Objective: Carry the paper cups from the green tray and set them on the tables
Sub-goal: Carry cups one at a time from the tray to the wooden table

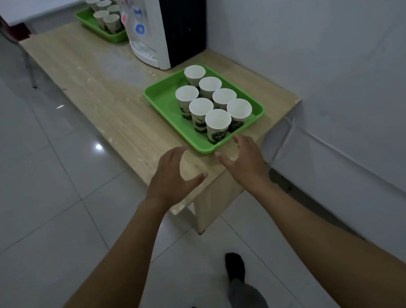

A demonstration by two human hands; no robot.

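Seven cups (218, 121) stand upright in the near green tray (163, 98) on a wooden table (94, 91); none look delivered yet. Left hand (173, 175) and right hand (244, 159) reach toward them, spread and empty

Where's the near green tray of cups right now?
In the head view, the near green tray sits at the near end of the wooden table, just in front of the water dispenser, with both open hands just short of its front rim.

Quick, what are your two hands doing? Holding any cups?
Left hand: open, fingers spread, holding nothing.
Right hand: open, holding nothing, near the green tray.
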